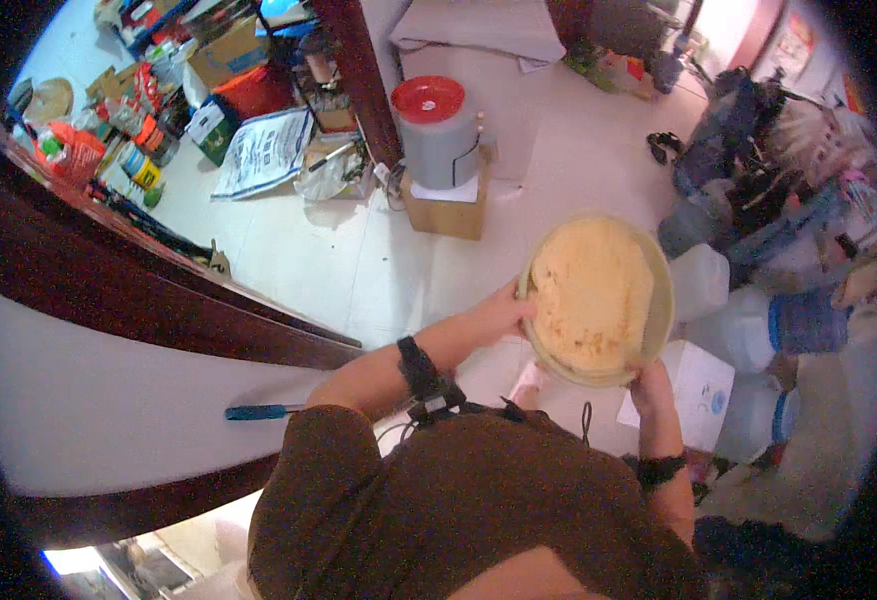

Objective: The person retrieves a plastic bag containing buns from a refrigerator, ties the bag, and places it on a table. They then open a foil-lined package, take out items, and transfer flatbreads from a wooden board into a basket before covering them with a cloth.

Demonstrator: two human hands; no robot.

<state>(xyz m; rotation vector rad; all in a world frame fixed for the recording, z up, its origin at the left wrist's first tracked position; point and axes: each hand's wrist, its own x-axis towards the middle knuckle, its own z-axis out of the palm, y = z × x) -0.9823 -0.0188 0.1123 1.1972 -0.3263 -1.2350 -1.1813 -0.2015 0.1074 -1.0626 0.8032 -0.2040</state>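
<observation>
Between both hands I carry a round, pale-green basin (662, 300) above the floor. In it lies a flat, yellowish-orange round mass (596, 285) with darker specks along its lower part; blur keeps me from telling what it is. My left hand (517, 311) grips the basin's left rim. At the lower right of the rim is my right hand (645, 379), with its fingers partly hidden by the basin. Dark straps circle both forearms.
Ahead, a grey drum with a red lid (431, 101) stands on a cardboard box (446, 210). To the right are large plastic water bottles (738, 330), a white box (697, 394) and piled bags (738, 150). A doorway at left opens onto floor clutter (138, 135).
</observation>
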